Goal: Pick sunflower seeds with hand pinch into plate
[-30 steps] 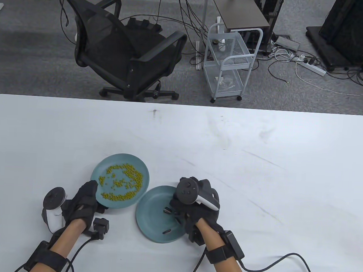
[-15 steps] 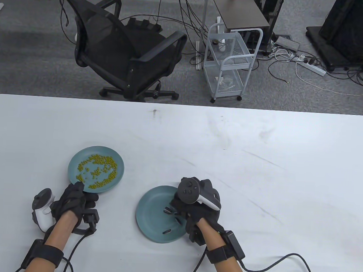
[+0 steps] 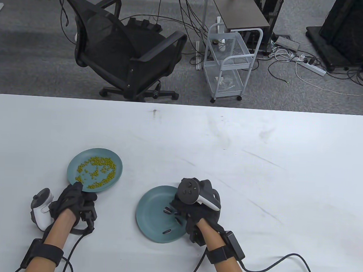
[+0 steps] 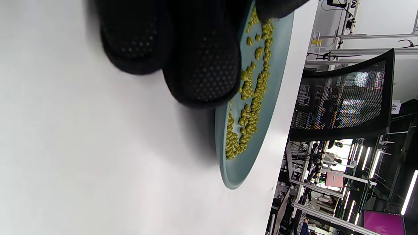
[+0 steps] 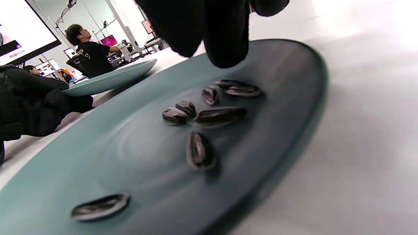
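Observation:
A teal plate holds several dark sunflower seeds; the right wrist view shows the seeds on the plate. My right hand hangs over that plate's right part, its fingertips just above the seeds, with no seed seen between them. A second teal plate to the left holds small yellow-green beans. My left hand grips this plate's near rim, with fingers under the plate.
The two plates stand apart near the table's front edge. Glove cables trail from both wrists over the front of the white table. An office chair and a white wire cart stand beyond the far edge.
My left hand has pulled the bean plate to the left, away from the seed plate, and then nearly stopped. My right hand has stayed over the seeds.

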### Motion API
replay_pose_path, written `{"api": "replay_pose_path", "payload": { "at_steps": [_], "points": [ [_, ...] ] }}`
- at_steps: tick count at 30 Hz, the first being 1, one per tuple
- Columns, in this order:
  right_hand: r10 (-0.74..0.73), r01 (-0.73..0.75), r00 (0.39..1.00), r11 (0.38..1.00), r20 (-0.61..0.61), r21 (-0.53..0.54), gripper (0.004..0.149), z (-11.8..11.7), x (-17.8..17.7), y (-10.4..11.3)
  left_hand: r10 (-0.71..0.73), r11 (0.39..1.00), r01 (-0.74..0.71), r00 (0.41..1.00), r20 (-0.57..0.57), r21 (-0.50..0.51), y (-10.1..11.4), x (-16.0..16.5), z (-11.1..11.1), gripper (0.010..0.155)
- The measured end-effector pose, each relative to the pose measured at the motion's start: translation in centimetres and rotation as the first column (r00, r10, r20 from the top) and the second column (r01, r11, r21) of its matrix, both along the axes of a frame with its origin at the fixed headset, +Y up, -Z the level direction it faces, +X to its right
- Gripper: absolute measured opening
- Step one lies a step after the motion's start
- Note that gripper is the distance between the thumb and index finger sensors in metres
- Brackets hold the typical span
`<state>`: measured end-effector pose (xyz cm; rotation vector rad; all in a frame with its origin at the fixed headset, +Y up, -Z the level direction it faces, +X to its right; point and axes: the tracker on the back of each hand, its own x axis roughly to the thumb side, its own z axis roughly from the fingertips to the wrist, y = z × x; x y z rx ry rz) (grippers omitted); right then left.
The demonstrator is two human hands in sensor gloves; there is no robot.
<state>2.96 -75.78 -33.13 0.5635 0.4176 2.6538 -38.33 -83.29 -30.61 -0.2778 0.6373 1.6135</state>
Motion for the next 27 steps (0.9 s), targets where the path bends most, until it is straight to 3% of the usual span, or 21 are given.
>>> {"api": "replay_pose_path", "payload": {
  "at_steps": [17, 27],
  "points": [
    [0.001, -0.001, 1.0, 1.0, 0.005, -0.007, 0.039, 0.0, 0.1, -0.1, -0.105, 0.994, 0.105, 0.993, 0.056, 0.007, 0.0, -0.2, 0.0, 0.077],
    [0.027, -0.027, 1.0, 1.0, -0.001, -0.016, 0.039, 0.1, 0.1, -0.4, -0.145, 0.989, 0.146, 0.983, 0.117, -0.001, 1.2, -0.3, 0.2, 0.081]
  ]
}}
